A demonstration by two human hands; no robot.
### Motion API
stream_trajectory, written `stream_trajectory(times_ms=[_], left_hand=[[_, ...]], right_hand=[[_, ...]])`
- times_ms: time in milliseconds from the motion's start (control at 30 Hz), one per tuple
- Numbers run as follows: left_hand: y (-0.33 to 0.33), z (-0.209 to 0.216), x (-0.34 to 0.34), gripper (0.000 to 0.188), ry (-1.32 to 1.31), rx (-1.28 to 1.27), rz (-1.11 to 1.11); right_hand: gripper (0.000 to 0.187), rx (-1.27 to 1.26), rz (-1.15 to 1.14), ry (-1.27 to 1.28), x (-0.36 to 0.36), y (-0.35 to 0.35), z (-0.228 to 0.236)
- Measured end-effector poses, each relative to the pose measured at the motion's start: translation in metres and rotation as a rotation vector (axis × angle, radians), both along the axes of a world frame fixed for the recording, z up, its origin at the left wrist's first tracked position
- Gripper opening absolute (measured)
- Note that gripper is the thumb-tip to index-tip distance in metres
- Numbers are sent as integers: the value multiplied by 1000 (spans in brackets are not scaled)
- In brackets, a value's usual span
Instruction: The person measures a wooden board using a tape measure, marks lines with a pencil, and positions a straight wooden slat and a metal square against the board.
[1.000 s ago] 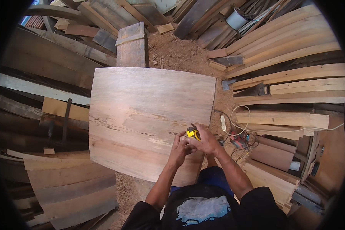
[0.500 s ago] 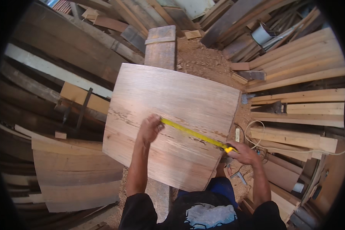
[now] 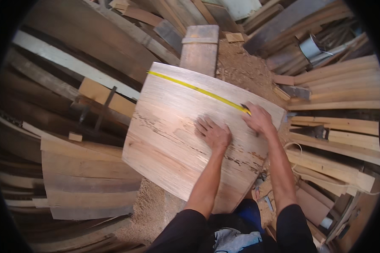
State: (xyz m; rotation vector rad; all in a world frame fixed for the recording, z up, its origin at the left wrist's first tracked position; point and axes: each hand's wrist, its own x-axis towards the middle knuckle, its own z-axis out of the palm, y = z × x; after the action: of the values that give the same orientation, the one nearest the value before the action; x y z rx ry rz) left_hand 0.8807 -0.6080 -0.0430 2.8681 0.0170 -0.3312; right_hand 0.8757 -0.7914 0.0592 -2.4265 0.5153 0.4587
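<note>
A wide pale wooden panel [image 3: 173, 109] lies before me on a narrow plank bench [image 3: 199, 52]. Across its far part runs the yellow blade of a tape measure [image 3: 198, 89], its end at the panel's far left edge. My right hand [image 3: 258, 117] is closed around the tape measure's case, near the panel's right side; the hand mostly covers the case. On the middle of the panel my left hand [image 3: 214, 134] rests palm down with fingers spread, holding nothing. Dark pitted marks cross the wood beside it.
Stacked boards [image 3: 337, 86] stand along the right, near a pale cable [image 3: 299, 170]. Long dark planks [image 3: 71, 50] and a curved panel [image 3: 90, 181] are on the left. A white cylinder [image 3: 310, 47] sits among scraps at the far right. Sawdust [image 3: 236, 63] covers the floor.
The tape blade has moved from the panel's middle to its far part, with more drawn out. My left hand has let go of its end and lies flat. My right hand has moved farther away.
</note>
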Motion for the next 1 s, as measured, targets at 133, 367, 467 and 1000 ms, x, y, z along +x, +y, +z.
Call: stream_trajectory(times_ms=[133, 367, 467, 1000], left_hand=[[9, -12, -1, 95, -63, 25, 72], [5, -19, -2, 95, -85, 82, 50], [4, -15, -1, 95, -61, 85, 44], [1, -16, 3, 92, -44, 139, 62]], right_hand=[[50, 3, 9, 107, 43, 11, -17], [52, -8, 1, 16, -50, -90, -14], [50, 7, -110, 14, -85, -123, -7], [44, 2, -163, -92, -132, -150, -42]])
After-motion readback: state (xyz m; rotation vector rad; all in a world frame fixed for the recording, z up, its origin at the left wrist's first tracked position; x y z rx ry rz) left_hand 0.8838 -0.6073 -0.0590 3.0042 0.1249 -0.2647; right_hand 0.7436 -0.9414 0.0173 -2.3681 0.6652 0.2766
